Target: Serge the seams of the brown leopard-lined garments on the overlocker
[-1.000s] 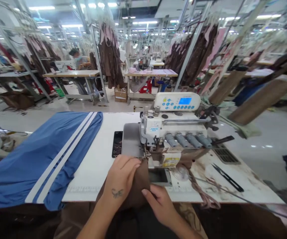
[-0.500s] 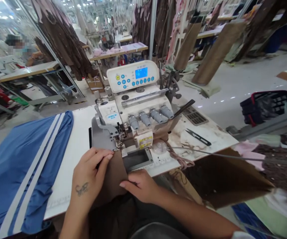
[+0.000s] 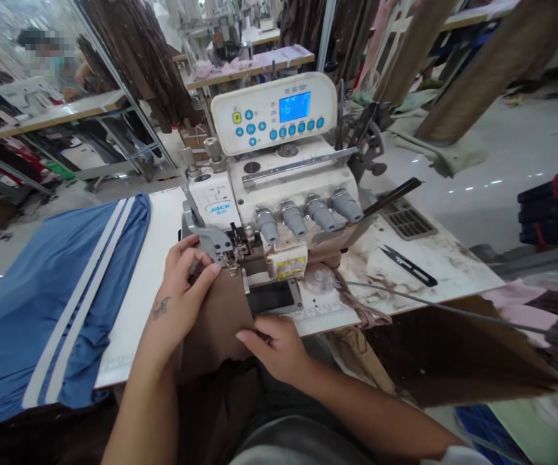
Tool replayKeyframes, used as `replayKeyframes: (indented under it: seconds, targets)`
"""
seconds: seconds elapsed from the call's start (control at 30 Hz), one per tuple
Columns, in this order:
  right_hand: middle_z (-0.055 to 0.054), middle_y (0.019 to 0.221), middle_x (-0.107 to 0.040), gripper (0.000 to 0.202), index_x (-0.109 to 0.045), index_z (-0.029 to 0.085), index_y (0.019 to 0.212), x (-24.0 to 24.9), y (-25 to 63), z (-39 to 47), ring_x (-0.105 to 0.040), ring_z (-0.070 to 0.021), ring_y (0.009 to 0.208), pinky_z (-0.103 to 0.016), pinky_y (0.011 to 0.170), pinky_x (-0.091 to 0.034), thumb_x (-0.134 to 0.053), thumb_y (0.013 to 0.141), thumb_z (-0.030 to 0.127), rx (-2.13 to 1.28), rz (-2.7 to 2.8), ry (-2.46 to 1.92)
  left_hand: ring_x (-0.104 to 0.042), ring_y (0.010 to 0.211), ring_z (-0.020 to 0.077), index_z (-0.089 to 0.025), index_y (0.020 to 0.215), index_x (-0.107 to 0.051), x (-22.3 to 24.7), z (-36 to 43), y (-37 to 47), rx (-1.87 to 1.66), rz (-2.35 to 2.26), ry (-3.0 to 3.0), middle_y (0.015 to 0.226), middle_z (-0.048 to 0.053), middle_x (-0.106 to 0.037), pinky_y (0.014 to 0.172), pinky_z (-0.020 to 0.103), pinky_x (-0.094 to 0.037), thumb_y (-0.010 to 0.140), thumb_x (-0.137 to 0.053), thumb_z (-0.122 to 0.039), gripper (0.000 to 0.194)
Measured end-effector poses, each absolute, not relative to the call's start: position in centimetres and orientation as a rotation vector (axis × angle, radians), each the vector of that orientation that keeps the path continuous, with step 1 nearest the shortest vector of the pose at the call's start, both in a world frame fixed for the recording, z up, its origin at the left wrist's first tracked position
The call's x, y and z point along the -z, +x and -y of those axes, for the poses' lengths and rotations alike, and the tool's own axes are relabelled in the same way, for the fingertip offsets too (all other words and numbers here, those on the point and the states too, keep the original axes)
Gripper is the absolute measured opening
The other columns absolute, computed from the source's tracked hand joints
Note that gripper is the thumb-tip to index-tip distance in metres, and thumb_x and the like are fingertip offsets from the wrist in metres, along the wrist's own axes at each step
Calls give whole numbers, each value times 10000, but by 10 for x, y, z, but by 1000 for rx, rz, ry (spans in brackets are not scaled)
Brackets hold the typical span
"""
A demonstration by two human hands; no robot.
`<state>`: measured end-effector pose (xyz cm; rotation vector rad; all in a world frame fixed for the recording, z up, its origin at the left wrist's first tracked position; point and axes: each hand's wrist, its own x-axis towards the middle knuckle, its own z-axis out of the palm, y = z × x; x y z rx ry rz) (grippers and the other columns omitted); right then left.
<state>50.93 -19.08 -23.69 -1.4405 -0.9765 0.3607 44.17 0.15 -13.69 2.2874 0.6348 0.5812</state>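
An overlock sewing machine [image 3: 289,174] stands in front of me with its display lit. A piece of brown fabric [image 3: 223,316] runs from the presser foot [image 3: 233,266] down over the table's front edge. My left hand [image 3: 177,297] is at the fabric's left side, thumb and forefinger tips close together on it just before the foot, the other fingers reaching over the machine plate. Lower down, my right hand [image 3: 279,349] grips the fabric's right edge, thumb on top and fingers beneath. What lies under the left fingers is hidden.
Blue fabric with white stripes [image 3: 66,284] lies on the left of the table. Black thread snips [image 3: 409,265] rest at the right. A cardboard box [image 3: 473,355] sits below the right edge. A person [image 3: 49,61] sits at another machine in the left background.
The view has moved closer to the machine. My left fingers have spread and reached farther up beside the presser foot. The right hand keeps its hold on the fabric's edge.
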Motion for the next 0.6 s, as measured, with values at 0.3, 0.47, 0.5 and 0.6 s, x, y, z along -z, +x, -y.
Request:
replayKeyframes:
  seconds: [0.3, 0.47, 0.5, 0.6]
  targets:
    - [79, 569, -340, 583, -365, 202, 624, 241, 507, 193, -344, -79, 508, -245, 526, -225, -616, 1077, 468, -302, 1058, -1425, -574, 1414, 287, -244, 1102, -684, 152, -7, 418, -894, -780, 1901, 1497, 88, -610, 1231, 465, -429, 976, -677, -496, 282]
    - [67, 562, -340, 598, -354, 209, 622, 244, 508, 192, -368, -93, 520, -265, 533, -224, -573, 1094, 504, -241, 1148, -1428, -534, 1467, 346, -260, 1403, -638, 188, 35, 338, -980, -1089, 1947, 1602, 118, -531, 1271, 592, -391, 974, -632, -586, 539]
    - [63, 560, -347, 600, -357, 211, 621, 244, 508, 192, -375, -96, 522, -268, 534, -227, -563, 1097, 514, -246, 1154, -1438, -469, 1521, 373, -267, 1366, -672, 194, 42, 319, -791, -1132, 2007, 1618, 107, -526, 1313, 610, -311, 898, -715, -624, 590]
    - [57, 551, -357, 612, -355, 216, 615, 245, 508, 192, -372, -101, 513, -275, 531, -228, -534, 1103, 540, -295, 1153, -1457, -477, 1516, 416, -295, 1231, -741, 201, 56, 273, -374, -1265, 1745, 1500, 69, -659, 1304, 591, -342, 705, -863, -681, 663]
